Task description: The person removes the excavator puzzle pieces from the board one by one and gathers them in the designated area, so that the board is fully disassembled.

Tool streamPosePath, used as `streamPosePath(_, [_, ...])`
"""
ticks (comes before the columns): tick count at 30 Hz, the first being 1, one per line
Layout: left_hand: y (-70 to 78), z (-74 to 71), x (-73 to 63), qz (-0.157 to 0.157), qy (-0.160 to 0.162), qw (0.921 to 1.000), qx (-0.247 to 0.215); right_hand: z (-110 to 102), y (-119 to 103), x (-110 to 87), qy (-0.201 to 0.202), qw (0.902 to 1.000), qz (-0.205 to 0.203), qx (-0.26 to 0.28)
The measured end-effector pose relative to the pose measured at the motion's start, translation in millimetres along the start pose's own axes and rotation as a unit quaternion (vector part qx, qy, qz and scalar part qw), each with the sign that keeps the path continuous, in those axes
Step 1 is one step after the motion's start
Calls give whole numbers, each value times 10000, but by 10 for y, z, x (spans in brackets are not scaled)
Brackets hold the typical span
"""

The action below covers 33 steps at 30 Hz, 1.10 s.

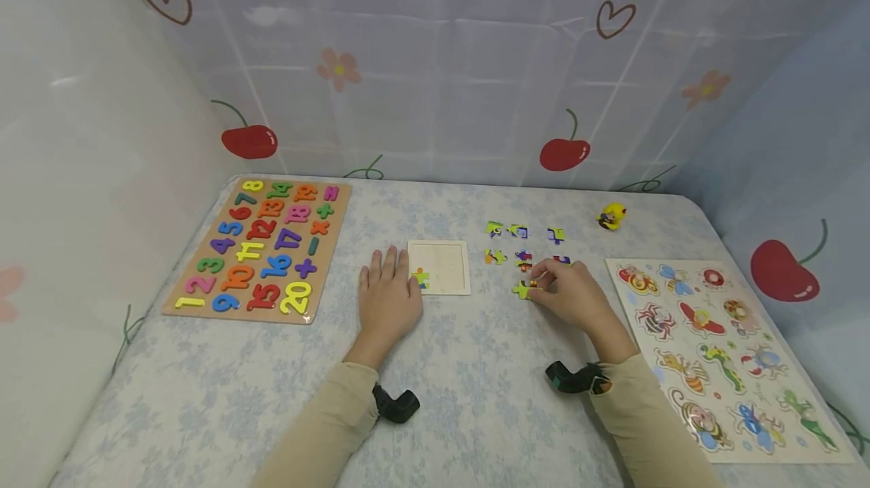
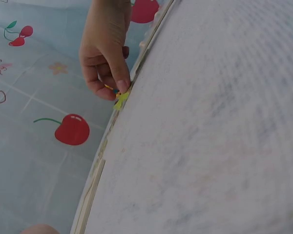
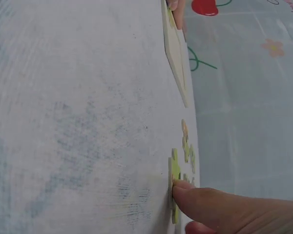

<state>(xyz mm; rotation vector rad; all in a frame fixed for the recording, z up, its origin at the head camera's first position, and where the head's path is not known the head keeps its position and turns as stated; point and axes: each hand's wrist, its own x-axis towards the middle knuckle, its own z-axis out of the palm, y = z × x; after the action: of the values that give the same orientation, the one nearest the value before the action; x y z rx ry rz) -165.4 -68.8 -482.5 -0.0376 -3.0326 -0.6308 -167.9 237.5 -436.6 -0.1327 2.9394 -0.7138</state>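
Note:
Between thumb and fingers my right hand [image 1: 567, 293] pinches a yellow-green jigsaw piece [image 1: 522, 290], low over the table. In the right wrist view the thumb presses on the face of this piece [image 3: 175, 168]. My left hand [image 1: 390, 299] lies flat with fingers stretched out, its thumb at the left edge of a square wooden puzzle tray [image 1: 445, 244]. One jigsaw piece [image 1: 421, 277] sits in the tray's lower left corner. Several other pieces, such as a green and orange one [image 1: 495, 257], lie spread beyond the right hand, which partly covers one of them.
A board of coloured numbers [image 1: 319, 299] lies at the left. On the right is a sheet of cartoon insects [image 1: 669, 367], beside the right forearm. A small yellow figure [image 1: 612, 216] stands near the table's back edge. Printed curtains [image 1: 442, 95] hang around the table.

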Motion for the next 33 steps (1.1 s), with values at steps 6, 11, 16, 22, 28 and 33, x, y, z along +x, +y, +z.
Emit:
streamPosePath(6, [-12, -11, 0, -7, -120, 9999, 37, 9, -3, 3, 141, 9996, -41, -236])
streamPosePath(11, [-22, -21, 5, 24, -202, 9998, 51, 60, -34, 47, 235, 9991, -359, 59])
streamPosePath(16, [-49, -18, 5, 117, -307, 9995, 15, 98, -145, 95, 304, 9958, -716, 474])
streamPosePath(22, [-93, -23, -12, 250, -368, 9990, 53, 137, -306, 175, 56, 9940, -639, 881])
streamPosePath(28, [-100, -31, -25, 339, -390, 9984, 209, 232, -478, 317, -173, 9899, -849, 1124])
streamPosePath(33, [-104, -18, -34, 358, -322, 9984, 300, 358, -697, 455, -352, 9887, -1129, 919])
